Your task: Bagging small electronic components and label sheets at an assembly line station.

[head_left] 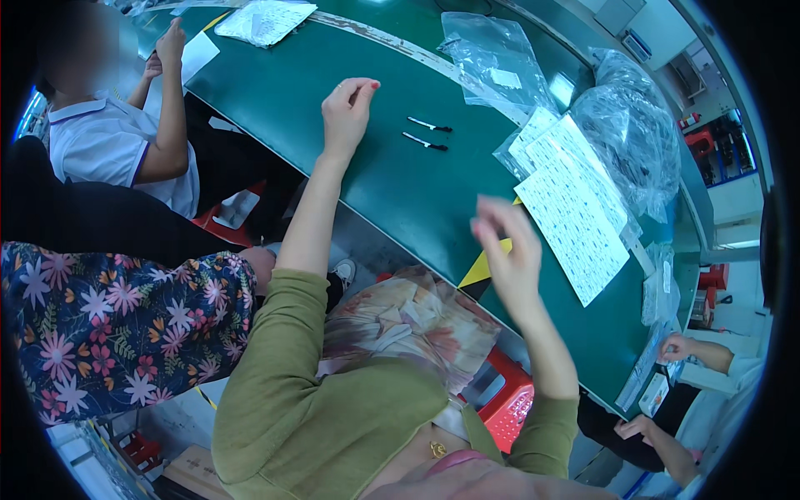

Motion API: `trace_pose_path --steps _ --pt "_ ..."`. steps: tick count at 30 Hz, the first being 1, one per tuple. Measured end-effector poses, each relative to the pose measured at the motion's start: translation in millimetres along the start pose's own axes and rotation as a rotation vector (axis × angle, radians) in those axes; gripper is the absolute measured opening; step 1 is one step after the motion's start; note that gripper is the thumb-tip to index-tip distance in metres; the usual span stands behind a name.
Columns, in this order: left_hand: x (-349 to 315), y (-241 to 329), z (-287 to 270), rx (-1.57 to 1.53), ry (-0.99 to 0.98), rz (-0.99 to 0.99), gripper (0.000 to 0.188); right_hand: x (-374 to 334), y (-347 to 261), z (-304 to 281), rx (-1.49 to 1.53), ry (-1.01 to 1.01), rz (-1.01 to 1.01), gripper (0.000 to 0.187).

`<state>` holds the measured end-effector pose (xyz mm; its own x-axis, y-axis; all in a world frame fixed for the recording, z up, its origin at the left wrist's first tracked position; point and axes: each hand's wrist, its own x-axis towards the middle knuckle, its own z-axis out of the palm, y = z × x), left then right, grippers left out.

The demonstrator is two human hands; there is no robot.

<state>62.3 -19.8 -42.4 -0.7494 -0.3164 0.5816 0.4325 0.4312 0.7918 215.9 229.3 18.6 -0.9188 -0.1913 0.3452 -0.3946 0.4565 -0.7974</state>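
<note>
My left hand (348, 112) is raised over the green table (392, 187), its fingers curled in and the thumb pressed against them. Whatever it may hold is hidden. To its right, two thin black-and-white pen-like pieces (425, 141) lie side by side on the tabletop, touched by neither hand. Near the front edge hovers my right hand (512, 254), slightly blurred, with fingers bent and a gap between thumb and forefinger. Nothing shows between them. Just right of that hand lie printed white sheets (575, 217) covered in small marks.
Clear plastic bags (629, 125) are heaped behind the sheets. Yellow-and-black tape (483, 268) marks the table edge by my right hand. A co-worker (117, 150) sits at the left, another person's hand (677, 347) is at the far right. A red stool (508, 404) stands below.
</note>
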Motion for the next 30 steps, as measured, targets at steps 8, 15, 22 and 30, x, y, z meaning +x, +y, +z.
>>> trace_pose_path --steps 8,15,22,30 --pt "-131 119 66 -0.101 -0.943 0.729 0.031 -276 55 16 -0.026 0.380 0.582 0.014" --pt "-152 137 86 0.199 -1.226 0.884 0.054 -528 219 90 0.278 0.975 1.211 0.017" --pt "-150 153 87 0.436 -1.515 0.851 0.059 -481 343 108 0.762 1.055 1.253 0.017" --pt "-146 155 90 0.407 -1.589 0.754 0.060 -507 314 41 0.931 0.947 1.303 0.015"
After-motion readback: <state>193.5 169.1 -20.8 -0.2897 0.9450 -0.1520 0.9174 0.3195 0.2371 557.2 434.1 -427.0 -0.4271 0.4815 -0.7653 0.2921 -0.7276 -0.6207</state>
